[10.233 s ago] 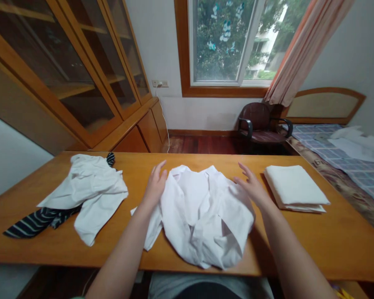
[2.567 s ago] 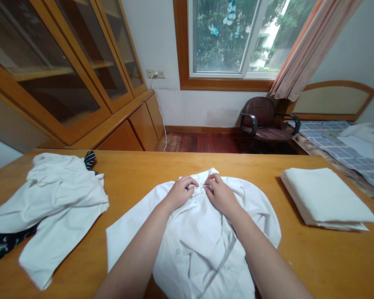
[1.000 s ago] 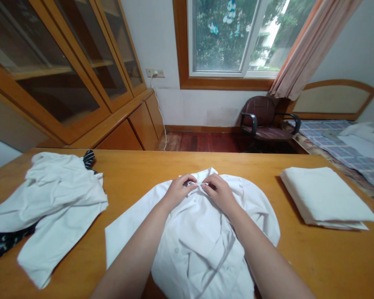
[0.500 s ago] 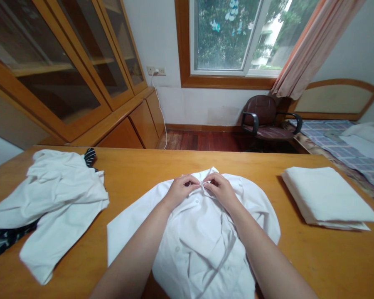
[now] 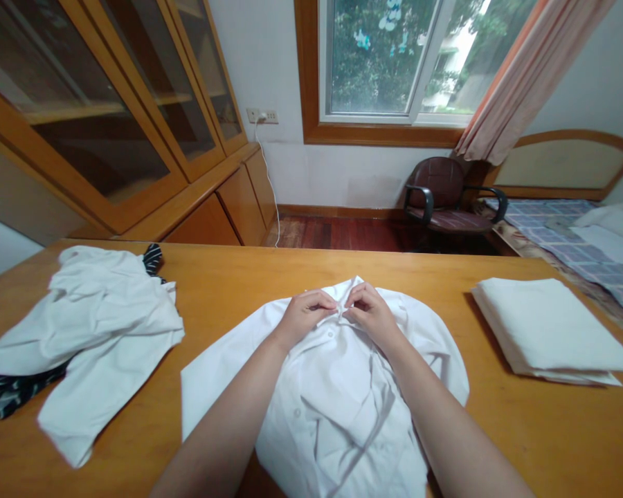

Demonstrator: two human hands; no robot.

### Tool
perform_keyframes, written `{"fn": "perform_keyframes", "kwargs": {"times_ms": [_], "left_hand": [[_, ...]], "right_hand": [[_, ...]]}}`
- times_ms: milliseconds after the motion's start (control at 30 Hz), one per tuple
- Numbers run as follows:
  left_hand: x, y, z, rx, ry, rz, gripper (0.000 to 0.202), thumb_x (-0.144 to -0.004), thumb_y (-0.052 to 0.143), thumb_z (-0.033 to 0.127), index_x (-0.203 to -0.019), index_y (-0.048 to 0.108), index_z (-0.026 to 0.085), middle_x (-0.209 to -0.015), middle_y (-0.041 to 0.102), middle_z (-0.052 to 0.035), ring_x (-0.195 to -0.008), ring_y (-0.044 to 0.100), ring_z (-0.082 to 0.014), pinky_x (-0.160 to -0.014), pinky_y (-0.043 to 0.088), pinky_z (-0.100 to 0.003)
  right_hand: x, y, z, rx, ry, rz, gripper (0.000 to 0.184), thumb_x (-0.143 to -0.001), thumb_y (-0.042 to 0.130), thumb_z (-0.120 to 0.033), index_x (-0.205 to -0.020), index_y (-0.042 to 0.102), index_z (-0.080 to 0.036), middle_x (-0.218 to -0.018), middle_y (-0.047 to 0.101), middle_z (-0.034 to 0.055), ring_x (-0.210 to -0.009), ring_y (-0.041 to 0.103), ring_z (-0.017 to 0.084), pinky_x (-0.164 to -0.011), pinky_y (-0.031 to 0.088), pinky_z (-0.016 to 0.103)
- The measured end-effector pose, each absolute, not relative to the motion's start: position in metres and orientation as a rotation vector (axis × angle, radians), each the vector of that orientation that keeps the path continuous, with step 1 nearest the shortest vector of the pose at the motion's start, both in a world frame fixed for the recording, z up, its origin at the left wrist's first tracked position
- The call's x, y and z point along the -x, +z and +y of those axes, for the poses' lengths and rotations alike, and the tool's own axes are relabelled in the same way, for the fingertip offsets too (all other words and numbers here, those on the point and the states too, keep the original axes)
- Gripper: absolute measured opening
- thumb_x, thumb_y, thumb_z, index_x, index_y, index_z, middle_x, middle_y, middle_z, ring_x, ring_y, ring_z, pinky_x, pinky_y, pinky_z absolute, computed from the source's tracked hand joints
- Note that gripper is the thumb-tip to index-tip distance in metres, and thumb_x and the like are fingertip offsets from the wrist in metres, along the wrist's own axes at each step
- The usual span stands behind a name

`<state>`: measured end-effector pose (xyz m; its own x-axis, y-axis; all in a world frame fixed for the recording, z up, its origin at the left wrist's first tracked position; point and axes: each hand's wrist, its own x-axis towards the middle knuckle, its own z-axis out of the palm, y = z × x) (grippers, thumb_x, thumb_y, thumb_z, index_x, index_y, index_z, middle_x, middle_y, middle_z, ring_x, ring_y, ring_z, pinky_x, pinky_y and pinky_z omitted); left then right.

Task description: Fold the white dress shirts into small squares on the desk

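Observation:
A white button-up shirt [image 5: 337, 394] lies spread and wrinkled in front of me, its collar end pointing away. Near the collar, my left hand [image 5: 307, 317] pinches the front edge of the cloth between thumb and fingertips. Just to its right, my right hand [image 5: 369, 311] also has its fingertips closed on the shirt, a small gap from the left. Small buttons run down the front below my hands; whether a button sits between my fingers is too small to tell.
On the left of the wooden table [image 5: 228, 277] lies a crumpled white garment [image 5: 109, 304] with black patterned cloth [image 5: 21, 391] under it. A folded white cloth [image 5: 550, 332] rests at the right. Beyond are a glass-door cabinet [image 5: 181, 173], an office chair [image 5: 446, 197] and a bed [image 5: 576, 235].
My right hand has shifted slightly right, widening the gap between my fingertips at the collar. My left hand keeps its pinch. The whole view has moved a little.

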<state>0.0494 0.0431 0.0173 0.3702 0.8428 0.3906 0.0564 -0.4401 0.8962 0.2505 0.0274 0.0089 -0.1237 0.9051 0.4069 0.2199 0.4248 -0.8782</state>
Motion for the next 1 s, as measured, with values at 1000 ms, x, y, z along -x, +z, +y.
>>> {"fn": "perform_keyframes", "kwargs": {"times_ms": [1000], "left_hand": [[-0.0451,0.0103,0.049,-1.955,1.111,0.784,0.014,-0.088,0.069,0.03,-0.078,0.074,0.021,-0.085,0.073,-0.0053,-0.081,0.068,-0.0171,-0.08,0.054,-0.032]], "right_hand": [[-0.2514,0.0083,0.0251,1.006,0.722,-1.737,0.012,-0.082,0.066,-0.013,-0.077,0.068,-0.024,-0.09,0.056,0.0029,-0.087,0.057,0.019,-0.077,0.047,0.033]]}}
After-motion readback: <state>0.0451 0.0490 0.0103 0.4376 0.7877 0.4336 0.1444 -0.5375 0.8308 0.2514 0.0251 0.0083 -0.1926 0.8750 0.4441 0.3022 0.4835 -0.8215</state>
